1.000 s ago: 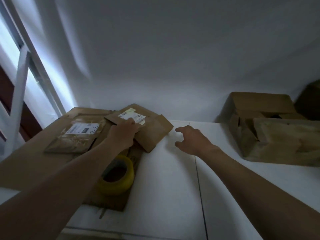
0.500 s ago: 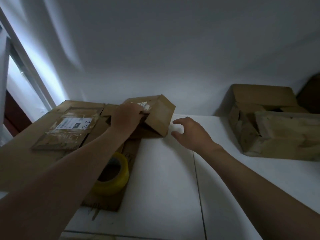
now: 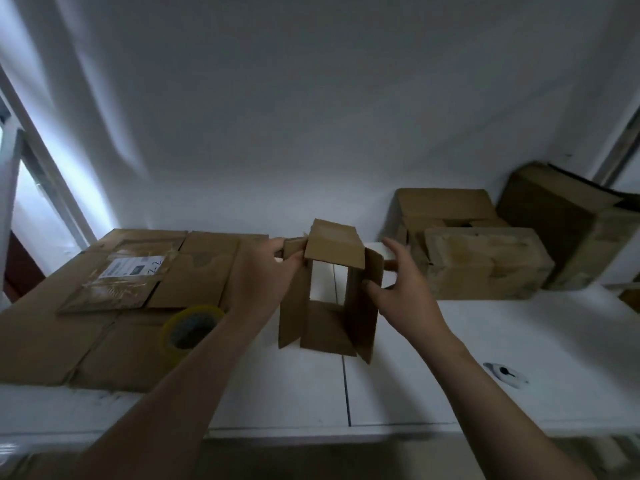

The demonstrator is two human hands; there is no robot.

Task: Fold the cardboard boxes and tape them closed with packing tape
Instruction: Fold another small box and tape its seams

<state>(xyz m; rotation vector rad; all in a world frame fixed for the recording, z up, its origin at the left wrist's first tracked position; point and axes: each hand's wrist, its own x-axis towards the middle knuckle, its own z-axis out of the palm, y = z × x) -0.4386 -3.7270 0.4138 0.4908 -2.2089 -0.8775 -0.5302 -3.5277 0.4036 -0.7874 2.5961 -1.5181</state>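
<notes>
Squaring the small cardboard box [image 3: 329,306] between both hands.
Left hand [image 3: 266,275] grips its left wall, right hand [image 3: 405,292] fingers [image 3: 396,251] clamp its right wall; box hangs above the desk [image 3: 450,375], right of the packing tape roll [image 3: 192,329], long axis pointing away.

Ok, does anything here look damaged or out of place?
Yes. The cardboard box at the back right looks battered, its front face dented and blotchy. A dark smudge marks the white table toward its front right. The small box being folded is open at both ends, which suits the task.
</notes>
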